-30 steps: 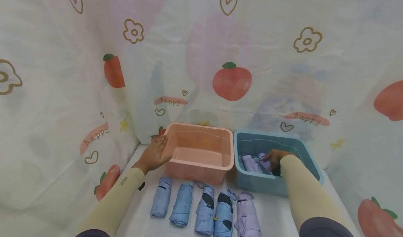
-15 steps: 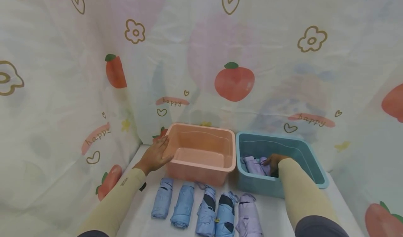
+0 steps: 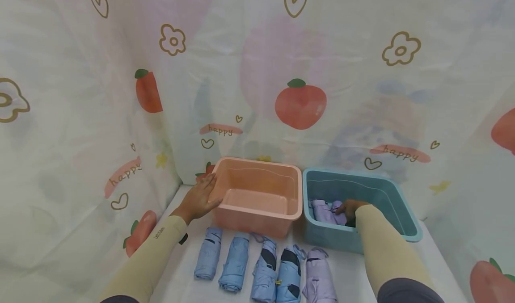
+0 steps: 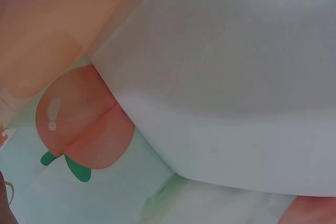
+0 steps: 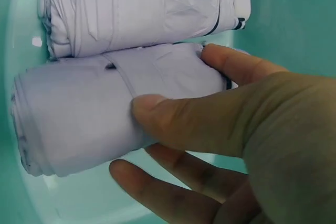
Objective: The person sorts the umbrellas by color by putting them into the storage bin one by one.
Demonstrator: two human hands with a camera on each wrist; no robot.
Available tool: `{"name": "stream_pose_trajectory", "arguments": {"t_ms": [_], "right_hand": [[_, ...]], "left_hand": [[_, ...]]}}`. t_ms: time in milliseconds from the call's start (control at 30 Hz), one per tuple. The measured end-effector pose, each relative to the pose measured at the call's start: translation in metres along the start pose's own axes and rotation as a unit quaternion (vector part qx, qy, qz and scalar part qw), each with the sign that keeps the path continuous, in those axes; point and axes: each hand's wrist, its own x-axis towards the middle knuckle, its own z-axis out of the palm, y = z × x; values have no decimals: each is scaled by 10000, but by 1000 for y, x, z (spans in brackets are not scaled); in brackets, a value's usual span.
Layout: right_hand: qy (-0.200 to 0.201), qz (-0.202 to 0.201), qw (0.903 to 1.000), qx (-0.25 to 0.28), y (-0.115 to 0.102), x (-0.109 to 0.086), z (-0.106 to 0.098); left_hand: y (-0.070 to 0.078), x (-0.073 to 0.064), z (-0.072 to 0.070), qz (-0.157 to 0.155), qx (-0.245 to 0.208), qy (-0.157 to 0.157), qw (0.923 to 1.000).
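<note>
Inside the teal bin (image 3: 330, 239): the held lilac umbrella (image 5: 73, 124), folded and strapped, lies on its side against a second lilac umbrella (image 5: 136, 11).
Right hand (image 3: 353, 209): thumb across the held umbrella, forefinger at its far side, a light pinch; the other fingers spread along the near side, and whether they touch the fabric is hard to tell.
Left hand (image 3: 199, 199): fingers straight, laid against the left side of the peach bin (image 3: 253, 222), grasping nothing.
Gap in the lilac pair: showing a second ago, now closed; the left hand has kept its place.
Upshot for the pair: they seem settled side by side, the nearer one not yet let go.
White tabletop (image 3: 177, 267): four blue umbrellas (image 3: 234, 263) and, at the right end of their row, a third lilac umbrella (image 3: 319, 276).
</note>
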Motion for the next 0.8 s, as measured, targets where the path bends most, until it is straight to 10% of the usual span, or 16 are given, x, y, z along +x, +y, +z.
{"name": "stream_pose_trajectory", "arguments": {"t_ms": [267,800], "right_hand": [[154,-64,9967,-792,5,0,0],[155,-396,9973,-599,-13,-16,-26]], "left_hand": [[1,1,3,20,-19,23,10000],[-2,0,2,65,56,160,9998]]}}
